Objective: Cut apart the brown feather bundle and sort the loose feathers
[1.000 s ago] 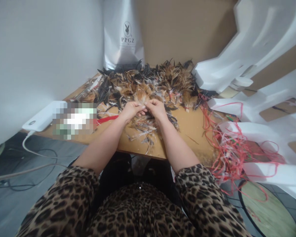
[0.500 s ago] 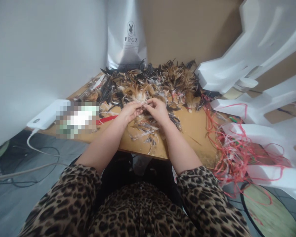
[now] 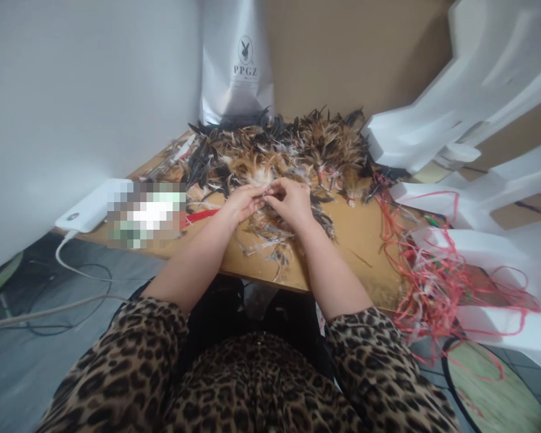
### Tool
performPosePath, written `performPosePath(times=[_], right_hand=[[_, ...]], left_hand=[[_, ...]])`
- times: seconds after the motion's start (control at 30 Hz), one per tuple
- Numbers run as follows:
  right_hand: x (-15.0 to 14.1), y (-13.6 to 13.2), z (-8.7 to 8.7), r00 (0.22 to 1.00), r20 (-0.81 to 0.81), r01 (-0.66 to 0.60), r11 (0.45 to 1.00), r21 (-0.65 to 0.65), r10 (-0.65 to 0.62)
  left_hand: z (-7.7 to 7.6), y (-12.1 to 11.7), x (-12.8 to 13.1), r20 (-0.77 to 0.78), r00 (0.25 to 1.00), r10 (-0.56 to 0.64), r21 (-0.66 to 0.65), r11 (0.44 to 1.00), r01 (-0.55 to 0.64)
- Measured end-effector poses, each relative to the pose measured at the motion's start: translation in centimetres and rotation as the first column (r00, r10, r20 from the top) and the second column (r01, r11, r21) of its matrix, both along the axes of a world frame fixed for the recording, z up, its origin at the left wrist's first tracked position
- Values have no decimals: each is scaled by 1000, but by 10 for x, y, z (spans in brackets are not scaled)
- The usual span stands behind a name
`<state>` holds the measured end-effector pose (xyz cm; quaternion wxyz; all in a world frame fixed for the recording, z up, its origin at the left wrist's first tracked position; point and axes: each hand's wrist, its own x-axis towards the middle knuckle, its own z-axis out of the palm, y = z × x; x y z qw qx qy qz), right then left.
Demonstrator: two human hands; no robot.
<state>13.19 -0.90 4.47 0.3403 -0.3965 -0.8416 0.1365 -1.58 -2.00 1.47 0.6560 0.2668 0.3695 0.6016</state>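
My two hands meet above the front middle of the wooden table, fingertips close together. My left hand (image 3: 243, 205) is closed in a pinch at the pale, fluffy base of some tan feathers (image 3: 259, 174), whose tips point away from me. Beside it, my right hand (image 3: 292, 203) has thumb and forefinger pinched at the same spot; what lies between them is too small to make out. Under and in front of my hands lie loose grey and white feathers (image 3: 277, 243). Just behind them spreads a wide pile of brown and black feathers (image 3: 324, 141), some tied in bunches.
A silver bag (image 3: 238, 90) stands behind the pile. On the left are a white power bank (image 3: 88, 207) with a cable, a blurred-out bright object (image 3: 151, 213) and a red strip (image 3: 201, 216). Tangled red strings (image 3: 433, 276) and white foam pieces (image 3: 433, 132) crowd the right.
The view has shifted slightly, so everything sits a little further right. My hands stay together at the feathers, with only small movements of the right fingers.
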Motion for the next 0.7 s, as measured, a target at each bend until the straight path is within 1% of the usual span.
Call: performPosePath(times=[0.1,0.2,0.3,0.5,0.7], right_hand=[[-1,0,-3,999,28,42,996,79,-45],[-1,2,-7,996,60,61,992,109,-68],[0,4,-8,994,88,52,988,142,-65],[1,3,-7,991,129,20,985,171,-42],[2,6,-8,989,139,31,983,182,-57]], left_hand=[[-1,-1,0,-42,999,-23,0,1000,23],[-2,-1,1,-71,997,-44,-2,999,44],[-2,0,0,-76,995,-61,-8,998,61],[-2,-1,0,-95,993,-72,-29,997,70],[-3,-2,1,-202,976,-76,-35,997,70]])
